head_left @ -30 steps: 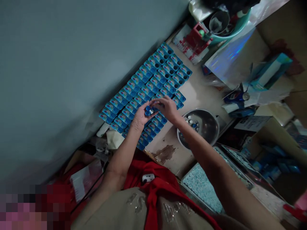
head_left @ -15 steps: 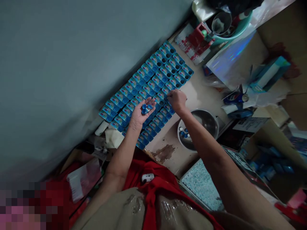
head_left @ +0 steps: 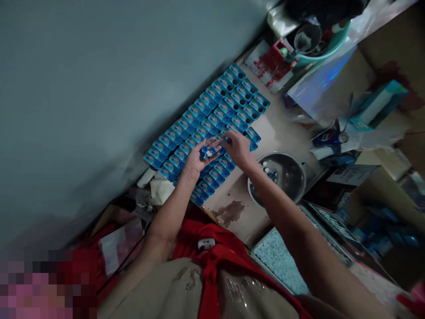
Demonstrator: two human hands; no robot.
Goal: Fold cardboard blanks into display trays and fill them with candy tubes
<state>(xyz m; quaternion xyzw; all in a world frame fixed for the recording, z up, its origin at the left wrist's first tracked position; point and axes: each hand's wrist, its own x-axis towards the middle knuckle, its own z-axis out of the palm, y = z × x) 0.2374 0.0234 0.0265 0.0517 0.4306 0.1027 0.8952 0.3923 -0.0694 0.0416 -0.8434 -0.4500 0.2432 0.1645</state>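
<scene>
Blue packs (head_left: 182, 128) sit in rows, and over them the left hand (head_left: 195, 161), palm up and open, cradles small blue and white pieces (head_left: 203, 155)! Beside it the right hand (head_left: 237, 148) bends its fingers, grip impossible to tell; further right, a metal bowl (head_left: 288, 173) holds more.

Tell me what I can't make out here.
In the head view:
Right hand: too blurred to tell whether it holds anything.
Metal bowl: partly hidden by the right forearm.
Blue packs: print too small to read.
Blue pieces in left hand: too small to count.

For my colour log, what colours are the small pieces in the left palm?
The small pieces are blue and white, best seen in the head view.
</scene>
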